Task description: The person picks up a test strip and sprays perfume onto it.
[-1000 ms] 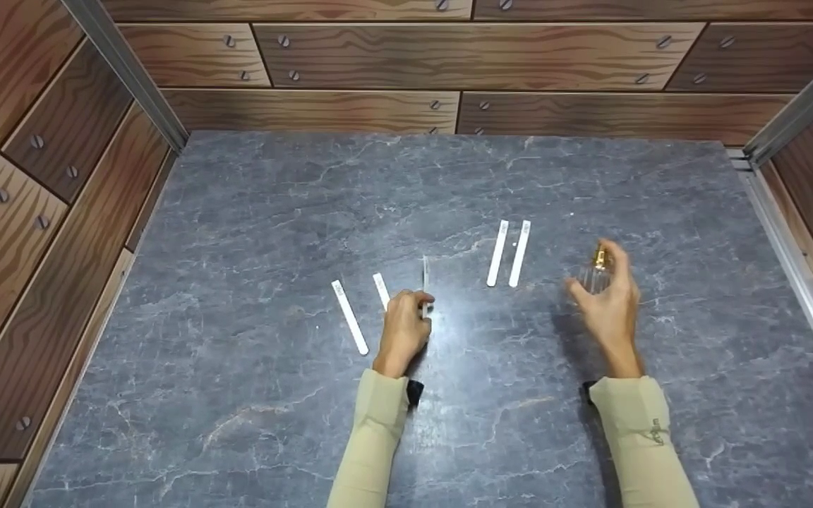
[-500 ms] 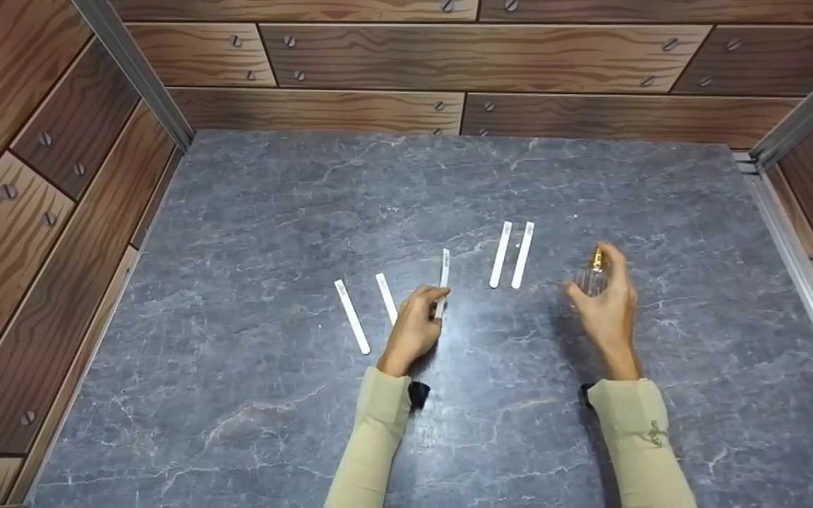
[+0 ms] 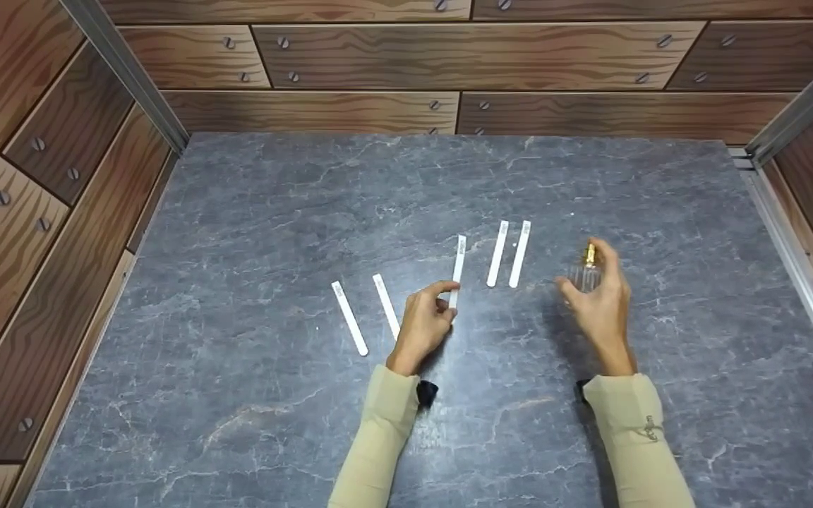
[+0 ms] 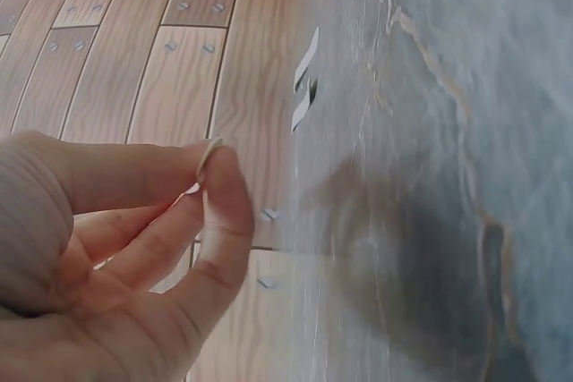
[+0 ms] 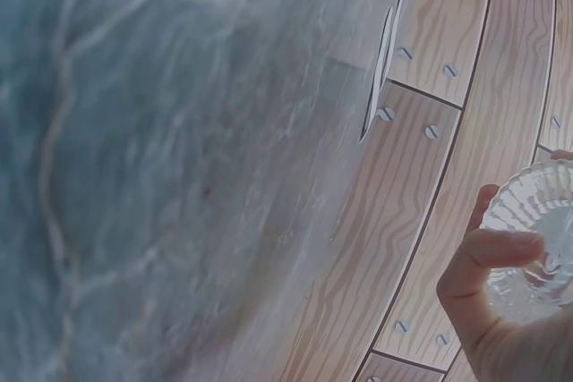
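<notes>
My left hand (image 3: 423, 323) pinches the lower part of a white perfume test strip (image 3: 459, 257) between thumb and fingers, with the printed end pointing away from me. In the left wrist view the strip (image 4: 209, 157) shows nearly edge-on at the fingertips. To the right, my right hand (image 3: 602, 314) holds a clear glass perfume bottle (image 3: 584, 276) up off the table. Its gold spray top (image 3: 589, 255) sits under the index finger. The right wrist view shows the fluted round base of the bottle (image 5: 528, 203), gripped by the thumb and fingers.
Two white strips (image 3: 497, 254) lie side by side between the hands, farther back. Left of my left hand lie two more, one strip (image 3: 349, 319) whole in view and another strip (image 3: 386, 305) partly covered by the hand. Wood-patterned walls (image 3: 477, 56) border the grey marbled table (image 3: 293, 183).
My left hand has lifted the strip and carried it right and slightly forward, turning its printed face up. The bottle in my right hand has shifted slightly left.
</notes>
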The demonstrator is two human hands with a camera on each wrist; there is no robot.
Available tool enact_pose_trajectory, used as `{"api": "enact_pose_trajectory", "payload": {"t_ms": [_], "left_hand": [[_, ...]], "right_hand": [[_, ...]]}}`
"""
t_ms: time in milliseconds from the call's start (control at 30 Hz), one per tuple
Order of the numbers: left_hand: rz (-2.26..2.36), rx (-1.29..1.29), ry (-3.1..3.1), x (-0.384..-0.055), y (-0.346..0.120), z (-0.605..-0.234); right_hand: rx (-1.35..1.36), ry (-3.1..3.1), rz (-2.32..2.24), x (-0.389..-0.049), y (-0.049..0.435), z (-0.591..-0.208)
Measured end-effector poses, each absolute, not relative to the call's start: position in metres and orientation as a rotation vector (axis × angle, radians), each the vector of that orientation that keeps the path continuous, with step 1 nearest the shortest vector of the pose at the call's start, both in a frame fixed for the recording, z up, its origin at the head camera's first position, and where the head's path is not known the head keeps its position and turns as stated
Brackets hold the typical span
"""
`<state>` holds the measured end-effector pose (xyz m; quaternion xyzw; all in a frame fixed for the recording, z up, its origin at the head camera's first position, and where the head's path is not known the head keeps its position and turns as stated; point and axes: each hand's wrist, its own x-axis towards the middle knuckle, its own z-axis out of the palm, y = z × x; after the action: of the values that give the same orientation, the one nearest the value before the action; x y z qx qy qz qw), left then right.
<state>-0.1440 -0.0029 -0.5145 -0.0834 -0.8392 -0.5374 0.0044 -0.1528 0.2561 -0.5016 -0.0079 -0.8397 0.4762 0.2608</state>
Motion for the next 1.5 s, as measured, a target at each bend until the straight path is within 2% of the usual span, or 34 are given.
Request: {"api": "enact_pose_trajectory", "payload": {"t_ms": [767,1100,1500], "left_hand": [[-1.599,-0.372,-2.7,-0.143,0.011,-0.507],[-1.565,-0.535,-2.659,-0.144,0.013,-0.507],[-1.588,-0.561,-2.697,-0.144,0.019,-0.501]], "right_hand": [[0.008,-2.273,1.259,-0.156,0.247,-0.499],[0.061,-2.276,1.257,-0.158,0.242,-0.502],[0.104,-2.258,1.228,-0.162,0.239,-0.503]]}}
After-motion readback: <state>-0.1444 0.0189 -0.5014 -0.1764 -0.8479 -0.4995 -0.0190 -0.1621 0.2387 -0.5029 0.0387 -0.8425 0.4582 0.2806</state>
